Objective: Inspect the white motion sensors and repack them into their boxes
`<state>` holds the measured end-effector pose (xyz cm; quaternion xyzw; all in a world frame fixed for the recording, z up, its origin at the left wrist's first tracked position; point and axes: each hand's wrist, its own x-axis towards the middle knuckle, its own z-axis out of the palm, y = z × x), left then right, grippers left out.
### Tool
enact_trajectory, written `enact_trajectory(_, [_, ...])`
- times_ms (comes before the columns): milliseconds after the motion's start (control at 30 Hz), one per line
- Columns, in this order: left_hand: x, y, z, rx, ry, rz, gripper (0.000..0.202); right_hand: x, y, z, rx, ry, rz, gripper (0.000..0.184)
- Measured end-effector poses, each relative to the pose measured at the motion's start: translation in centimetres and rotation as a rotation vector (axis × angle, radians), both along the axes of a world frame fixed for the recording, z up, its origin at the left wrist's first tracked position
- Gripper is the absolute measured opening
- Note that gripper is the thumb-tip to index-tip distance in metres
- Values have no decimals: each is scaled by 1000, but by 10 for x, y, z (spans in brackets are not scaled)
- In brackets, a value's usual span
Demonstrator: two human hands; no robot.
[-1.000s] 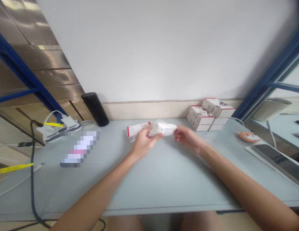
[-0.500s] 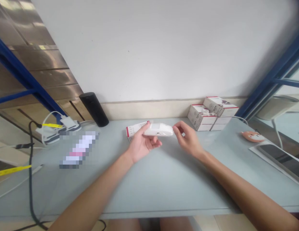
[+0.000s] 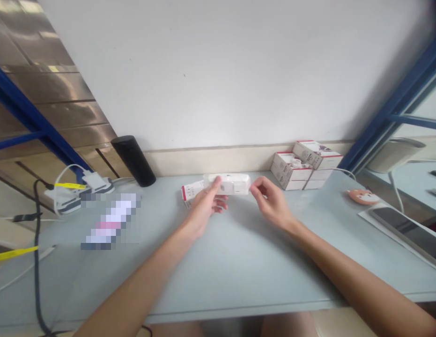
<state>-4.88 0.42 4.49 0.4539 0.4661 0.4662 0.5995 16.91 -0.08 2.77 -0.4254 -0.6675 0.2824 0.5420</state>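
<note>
My left hand (image 3: pixel 205 203) holds a white, elongated device in a clear plastic wrapper (image 3: pixel 235 185) above the table. The thumb lies over its left part, with the other fingers curled below. At the wrapper's right end, my right hand (image 3: pixel 272 201) pinches with thumb and forefinger; its fingertips meet the edge of the plastic. Behind my left hand lies a white box with a red edge (image 3: pixel 191 191), partly covered by the hand. What kind of device is inside the plastic is too blurred to tell.
White and red boxes (image 3: pixel 295 178) are stacked by the wall, some holding white items. A black cylinder (image 3: pixel 134 161), a power strip (image 3: pixel 101 187) with cables and a blurred-out phone-like object (image 3: pixel 114 220) are at left. An orange animal-faced item (image 3: pixel 363 196) and dark flat device (image 3: pixel 407 229) lie right.
The wrapped device has turned in my left hand, showing another side, and sits slightly higher. My right fingertips stay at its right end. The view has shifted a little.
</note>
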Motion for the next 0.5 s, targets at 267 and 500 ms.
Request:
enact_trajectory(267, [-5, 2, 3, -133, -135, -161, 62, -2, -12, 7, 63, -61, 140, 46])
enact_trajectory(500, [8, -11, -5, 36, 116, -232, 52, -19, -19, -11, -124, -106, 392, 125])
